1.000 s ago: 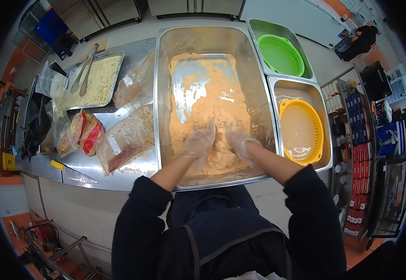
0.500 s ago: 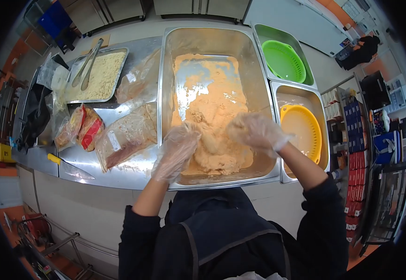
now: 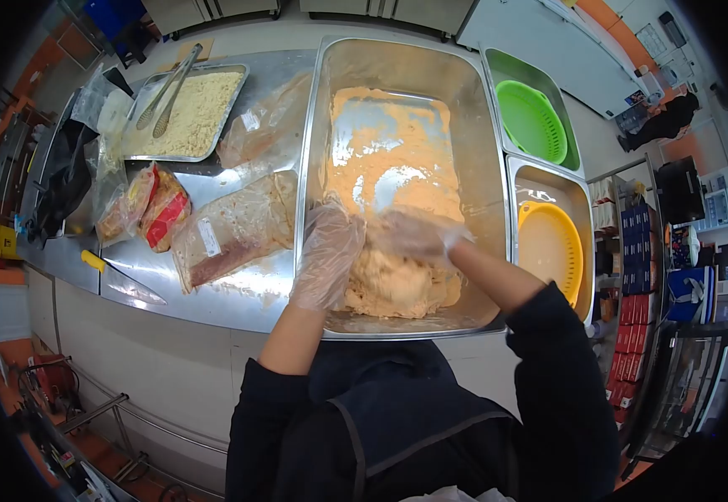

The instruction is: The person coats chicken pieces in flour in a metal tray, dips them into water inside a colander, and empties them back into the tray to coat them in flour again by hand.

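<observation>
A deep metal tray (image 3: 483,180) holds orange, flour-like powder (image 3: 402,134) spread over its bottom. Near its front lies a clumpy, coated heap (image 3: 393,284), partly blurred. My left hand (image 3: 330,247), in a clear plastic glove, is over the left part of the powder beside the heap, its fingertips curled inward. My right hand (image 3: 418,234), gloved too, reaches across the middle above the heap, smeared by motion. The fingertips of both hands come close together, and whatever is between them cannot be made out.
Left of the tray lie bagged meat (image 3: 238,234), red-labelled packs (image 3: 163,209), a yellow-handled knife (image 3: 130,284) and a crumb tray (image 3: 201,113) with tongs (image 3: 167,96). To the right are green (image 3: 531,121) and yellow (image 3: 577,259) baskets in metal pans. A person (image 3: 669,121) is at the far right.
Both hands rose from the powder and came apart; since then my right hand has moved left toward my left hand. The heap at the front has changed shape. The view has shifted slightly.
</observation>
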Demonstrator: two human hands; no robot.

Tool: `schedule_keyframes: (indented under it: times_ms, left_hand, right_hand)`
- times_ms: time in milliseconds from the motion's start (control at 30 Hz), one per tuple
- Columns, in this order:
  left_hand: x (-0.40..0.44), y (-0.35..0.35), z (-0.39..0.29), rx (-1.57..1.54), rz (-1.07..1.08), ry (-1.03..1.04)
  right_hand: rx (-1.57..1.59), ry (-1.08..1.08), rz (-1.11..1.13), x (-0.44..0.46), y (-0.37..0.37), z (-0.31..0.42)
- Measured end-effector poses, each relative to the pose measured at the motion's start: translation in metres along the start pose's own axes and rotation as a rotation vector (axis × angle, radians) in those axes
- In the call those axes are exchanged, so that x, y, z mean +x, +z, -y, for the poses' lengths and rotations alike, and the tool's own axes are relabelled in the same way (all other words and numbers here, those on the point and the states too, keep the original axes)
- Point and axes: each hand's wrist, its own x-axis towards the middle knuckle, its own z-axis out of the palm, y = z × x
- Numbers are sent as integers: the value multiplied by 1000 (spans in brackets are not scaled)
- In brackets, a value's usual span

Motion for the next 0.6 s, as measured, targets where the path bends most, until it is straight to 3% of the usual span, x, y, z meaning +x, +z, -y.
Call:
schedule_keyframes:
  times_ms: [33, 100, 167, 233, 267, 300, 333, 367, 433, 467, 500, 533, 567, 600]
  left_hand:
    - [-2, -3, -2, -392, -53, -221]
    - [-2, -13, -8, -551, 10, -311]
    - [1, -26, -11, -711, 68, -398]
    - [7, -35, -11, -669, 638, -420]
    - [5, -30, -12, -671, 636, -419]
    - [3, -17, -12, -625, 779, -263]
    - [0, -1, -13, -574, 919, -104]
    - [-5, 18, -14, -568, 918, -104]
    - [-11, 47, -18, -848, 628, -116]
    - [-8, 54, -25, -847, 625, -116]
    - [-3, 55, -37, -859, 658, -299]
    - [1, 51, -44, -866, 690, -482]
    - [5, 47, -47, -863, 690, -477]
    - [12, 30, -49, -923, 646, -611]
  right_hand:
    - [-423, -257, -38, -9, -1, 13]
    - [3, 19, -40, -51, -16, 64]
    - [-149, -5, -81, -78, -12, 40]
    - [-307, -30, -118, -90, -14, 37]
    - [-301, 275, -15, -90, -16, 38]
    - [-289, 577, 89, -90, -17, 40]
    - [-289, 575, 88, -89, -11, 32]
    - [-266, 589, 148, -85, 2, 16]
    - [-245, 603, 203, -77, 15, 13]
    - [31, 791, -5, -63, 25, 25]
    - [313, 961, -219, -51, 31, 33]
    - [313, 957, -221, -42, 33, 32]
    - [467, 871, -277, -35, 35, 27]
    - [619, 780, -336, -32, 32, 23]
